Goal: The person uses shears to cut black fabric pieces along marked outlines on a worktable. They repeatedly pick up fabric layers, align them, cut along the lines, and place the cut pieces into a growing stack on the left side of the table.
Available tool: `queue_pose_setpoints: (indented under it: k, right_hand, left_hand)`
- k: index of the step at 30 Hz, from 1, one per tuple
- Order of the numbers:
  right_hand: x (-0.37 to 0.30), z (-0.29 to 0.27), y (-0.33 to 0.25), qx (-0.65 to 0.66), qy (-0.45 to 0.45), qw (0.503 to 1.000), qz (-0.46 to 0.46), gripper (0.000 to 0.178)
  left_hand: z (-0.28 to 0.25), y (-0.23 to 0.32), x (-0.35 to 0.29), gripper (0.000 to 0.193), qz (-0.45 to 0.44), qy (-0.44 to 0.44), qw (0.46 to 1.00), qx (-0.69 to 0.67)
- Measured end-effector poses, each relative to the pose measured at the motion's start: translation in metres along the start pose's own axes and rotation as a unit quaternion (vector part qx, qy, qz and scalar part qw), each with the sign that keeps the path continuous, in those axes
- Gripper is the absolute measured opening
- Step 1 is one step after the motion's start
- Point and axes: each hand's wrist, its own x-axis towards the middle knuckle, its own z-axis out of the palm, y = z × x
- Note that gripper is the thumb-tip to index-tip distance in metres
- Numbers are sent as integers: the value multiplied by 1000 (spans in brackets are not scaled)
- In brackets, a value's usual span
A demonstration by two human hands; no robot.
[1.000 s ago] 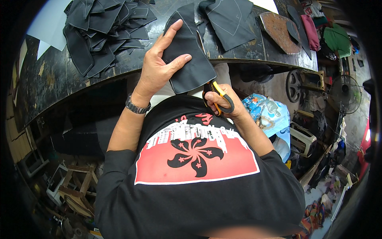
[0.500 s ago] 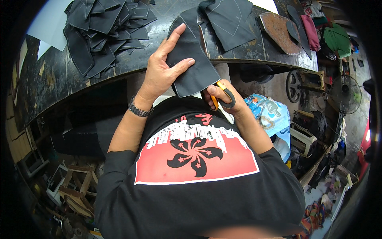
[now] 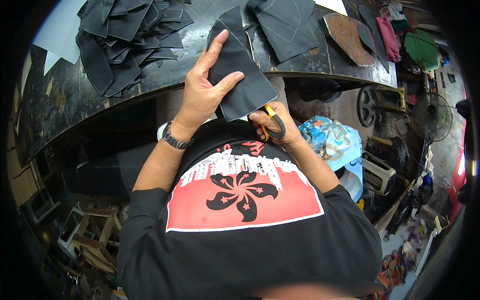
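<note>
My left hand grips a black sheet of leather-like material by its left side, thumb on top and the other fingers along and behind its edge. The sheet hangs over the table's front edge, toward my body. In my right hand is a pair of scissors with yellow and black handles, fingers wrapped round the loops. The scissors stand at the sheet's near right corner, and their blades are hidden beneath it. A marked black piece lies on the table just beyond the sheet.
A heap of cut black pieces covers the table's left part. On the right lie a brown, worn flat board and a pink cloth. The dark table's front edge runs before me. A blue patterned bag stands low at right.
The scissors and my right hand have shifted slightly left along the sheet's near edge. A flap at the sheet's far end has come down or moved away. My left hand keeps its grip.
</note>
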Motion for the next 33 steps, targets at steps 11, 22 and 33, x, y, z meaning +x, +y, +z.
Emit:
queue_pose_setpoints:
  k: [11,22,33]
  right_hand:
    - [-2,5,6,-44,28,999,6,26]
    - [-5,-23,-13,-92,-83,992,30,36]
    - [-7,-9,-4,-57,-1,998,27,37]
  left_hand:
    - [14,-6,-2,62,7,65,998,-1]
    - [-22,2,4,45,-42,-55,998,5]
    - [-14,2,0,51,-34,-45,998,2]
